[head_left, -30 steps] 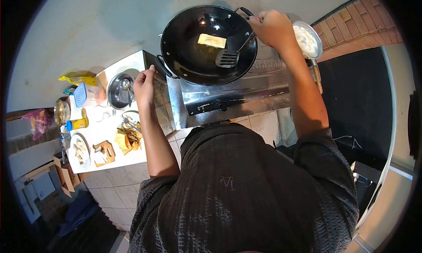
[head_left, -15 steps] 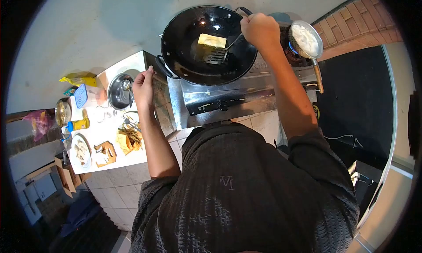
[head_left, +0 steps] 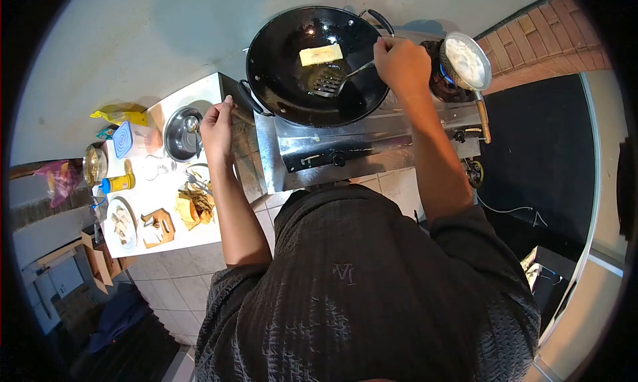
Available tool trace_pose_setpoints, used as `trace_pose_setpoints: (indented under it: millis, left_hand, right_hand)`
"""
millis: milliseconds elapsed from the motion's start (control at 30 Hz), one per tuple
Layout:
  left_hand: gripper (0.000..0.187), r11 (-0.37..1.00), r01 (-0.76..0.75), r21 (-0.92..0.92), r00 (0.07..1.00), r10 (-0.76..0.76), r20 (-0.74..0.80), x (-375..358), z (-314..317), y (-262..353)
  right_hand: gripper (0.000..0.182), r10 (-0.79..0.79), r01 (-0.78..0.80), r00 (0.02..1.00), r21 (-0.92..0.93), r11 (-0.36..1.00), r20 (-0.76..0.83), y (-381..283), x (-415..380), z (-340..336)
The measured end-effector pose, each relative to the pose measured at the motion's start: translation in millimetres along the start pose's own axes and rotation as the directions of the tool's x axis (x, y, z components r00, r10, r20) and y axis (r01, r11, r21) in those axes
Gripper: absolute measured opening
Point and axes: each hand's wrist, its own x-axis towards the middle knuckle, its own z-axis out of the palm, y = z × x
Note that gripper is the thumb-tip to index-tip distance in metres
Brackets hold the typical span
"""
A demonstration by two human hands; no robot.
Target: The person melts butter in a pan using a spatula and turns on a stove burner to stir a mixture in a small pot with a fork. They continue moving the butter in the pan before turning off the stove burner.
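While right grip [head_left: 405,62] clasps spatula [head_left: 329,84] — left grip [head_left: 216,131] curled, contents unclear — food [head_left: 321,54] lies between.

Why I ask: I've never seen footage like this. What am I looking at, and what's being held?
There is no machine: these are a person's own bare hands, seen by one camera worn on the head, looking forward and down over a dark shirt. The right hand holds a slotted spatula inside a black wok on a metal stove. A pale yellow piece of food lies in the wok. The left hand is near a wok handle; I can't make out anything in it. The white table at left carries a metal bowl and a yellow container, among other things.
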Motion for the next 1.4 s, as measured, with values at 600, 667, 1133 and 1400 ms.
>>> trace_pose_setpoints:
  millis: [600, 667, 1133, 1400]
  left_hand:
    - [0.025, 0.999, 0.014, -0.028, 0.999, -0.013, 0.036, -2.9, 1.5, 1.1]
    - [0.025, 1.0, 0.003, 0.01, 1.0, -0.003, 0.028, -3.9, 2.0, -0.2]
    - [0.025, 0.999, 0.007, -0.032, 1.0, -0.006, 0.031, -10.6, -1.9, -2.7]
    - [0.021, 0.999, -0.029, -0.034, 0.999, 0.029, 0.014, -14.6, -5.2, -3.2]
  right_hand:
    - [0.03, 0.075, -0.077, 0.997, 0.053, 0.996, 0.035, -0.3, -6.9, 14.9]
    - [0.031, 0.058, -0.061, 0.998, 0.062, 0.996, 0.039, 1.9, -9.8, 16.9]
    - [0.036, 0.107, -0.104, 0.994, 0.183, 0.978, -0.008, 2.6, -18.7, 21.3]
    - [0.036, 0.044, -0.027, 0.995, 0.185, 0.982, -0.091, -1.3, -18.2, 24.6]
